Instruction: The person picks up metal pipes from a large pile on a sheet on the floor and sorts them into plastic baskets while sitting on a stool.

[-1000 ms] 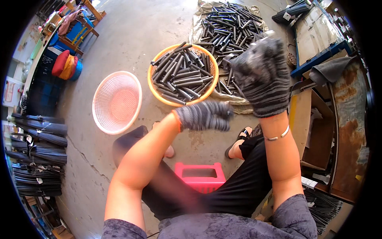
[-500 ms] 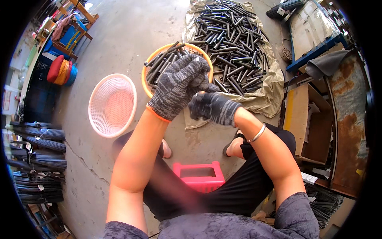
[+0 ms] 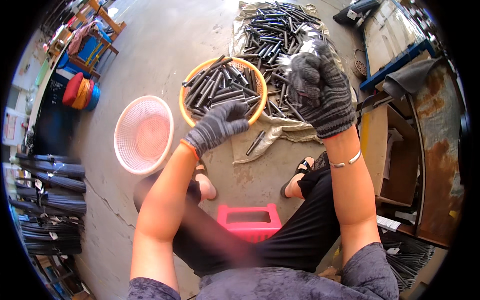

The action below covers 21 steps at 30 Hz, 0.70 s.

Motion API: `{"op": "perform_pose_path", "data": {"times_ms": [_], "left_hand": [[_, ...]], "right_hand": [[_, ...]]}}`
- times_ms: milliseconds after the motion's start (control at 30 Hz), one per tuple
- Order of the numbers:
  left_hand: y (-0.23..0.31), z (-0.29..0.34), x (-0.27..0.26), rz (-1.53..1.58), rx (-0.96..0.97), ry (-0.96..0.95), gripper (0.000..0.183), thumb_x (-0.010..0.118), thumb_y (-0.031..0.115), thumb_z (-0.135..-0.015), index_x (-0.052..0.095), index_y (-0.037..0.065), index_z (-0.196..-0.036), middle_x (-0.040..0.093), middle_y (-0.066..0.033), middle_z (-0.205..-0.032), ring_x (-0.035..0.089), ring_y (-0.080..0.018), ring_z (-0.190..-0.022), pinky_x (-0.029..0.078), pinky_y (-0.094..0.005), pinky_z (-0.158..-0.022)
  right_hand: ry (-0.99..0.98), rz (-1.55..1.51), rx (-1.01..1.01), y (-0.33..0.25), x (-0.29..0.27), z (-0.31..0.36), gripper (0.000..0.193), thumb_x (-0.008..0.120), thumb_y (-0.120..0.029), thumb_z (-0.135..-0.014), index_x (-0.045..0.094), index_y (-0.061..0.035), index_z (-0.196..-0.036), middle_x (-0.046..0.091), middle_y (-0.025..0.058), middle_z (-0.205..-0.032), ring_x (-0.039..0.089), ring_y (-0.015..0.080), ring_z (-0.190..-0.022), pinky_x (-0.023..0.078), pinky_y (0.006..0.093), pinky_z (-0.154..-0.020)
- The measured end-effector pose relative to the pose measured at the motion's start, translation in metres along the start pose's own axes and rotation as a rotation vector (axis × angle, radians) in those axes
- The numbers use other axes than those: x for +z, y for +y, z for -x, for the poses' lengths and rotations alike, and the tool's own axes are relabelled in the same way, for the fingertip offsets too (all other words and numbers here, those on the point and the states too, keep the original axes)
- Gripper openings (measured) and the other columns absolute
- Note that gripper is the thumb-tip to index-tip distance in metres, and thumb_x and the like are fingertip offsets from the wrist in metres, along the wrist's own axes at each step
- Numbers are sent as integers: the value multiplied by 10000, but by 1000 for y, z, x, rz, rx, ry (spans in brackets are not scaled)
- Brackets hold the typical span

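My left hand (image 3: 217, 127), in a grey knitted glove with an orange cuff, is by the near rim of an orange basket (image 3: 182, 102). Its fingers reach out to the right, apart, with nothing seen in them. The basket holds many short black tubes (image 3: 212, 87). Higher and to the right, my gloved right hand (image 3: 322, 92) is closed, its fingers curled in front of the tube pile. Whitish, see-through material (image 3: 311, 44) shows blurred around its fingertips; I cannot tell what it is. A pair of black tubes (image 3: 256, 143) lies on the floor between my hands.
A large pile of black tubes (image 3: 280, 30) lies on a beige sheet (image 3: 290, 131) beyond the basket. An empty pink basket (image 3: 144, 135) stands left. Between my legs is a pink stool (image 3: 249, 231). To the right are a cardboard box (image 3: 375, 150) and a rusty panel (image 3: 437, 150).
My hands, together in front of the orange basket before, are now apart. The left has dropped to the basket's near rim; the right has swung up and right, over the tube pile.
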State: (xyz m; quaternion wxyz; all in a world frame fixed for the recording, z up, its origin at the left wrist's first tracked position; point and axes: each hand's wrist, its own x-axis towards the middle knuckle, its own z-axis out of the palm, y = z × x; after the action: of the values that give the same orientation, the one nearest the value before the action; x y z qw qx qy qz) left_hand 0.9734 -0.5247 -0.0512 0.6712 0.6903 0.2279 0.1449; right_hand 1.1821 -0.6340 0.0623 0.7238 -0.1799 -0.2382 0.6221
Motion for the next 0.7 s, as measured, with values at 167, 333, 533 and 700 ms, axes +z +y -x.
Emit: {"op": "perform_pose_path", "data": {"times_ms": [167,333,533,700], "left_hand": [[-57,21,0,-871,-222,-370,355,575,280,-845,572,65,-1128,619,-178,-1052,584,-345,-1004,460,-400,-861],[-105,-25,38,-1139,-448,-759,298,540,237,-856,595,29,-1062,629,-208,-1000,596,-367,-956,470,-424,-828],[-240,-74,54,-1135,-380,-219,161,500,149,-848,611,45,-901,638,-235,-909,618,-384,-886,484,-450,-767],[-290,-101,99,-1010,-561,22,241,497,194,-855,597,45,-1016,612,-230,-1038,581,-387,-996,466,-447,-851]], "right_hand": [[181,145,1,-10,-1,4,209,603,-298,-897,582,-116,-797,519,-40,-654,496,45,-537,416,153,-427],[375,258,10,-29,-32,23,203,578,-313,-900,586,-116,-853,545,-26,-651,507,58,-517,392,172,-431],[493,91,-12,-49,-38,31,225,558,-331,-908,568,-119,-834,543,-20,-644,471,58,-475,351,181,-407],[686,177,-1,-53,-32,37,207,560,-316,-922,588,-134,-828,522,-48,-661,423,20,-484,306,155,-389]]}}
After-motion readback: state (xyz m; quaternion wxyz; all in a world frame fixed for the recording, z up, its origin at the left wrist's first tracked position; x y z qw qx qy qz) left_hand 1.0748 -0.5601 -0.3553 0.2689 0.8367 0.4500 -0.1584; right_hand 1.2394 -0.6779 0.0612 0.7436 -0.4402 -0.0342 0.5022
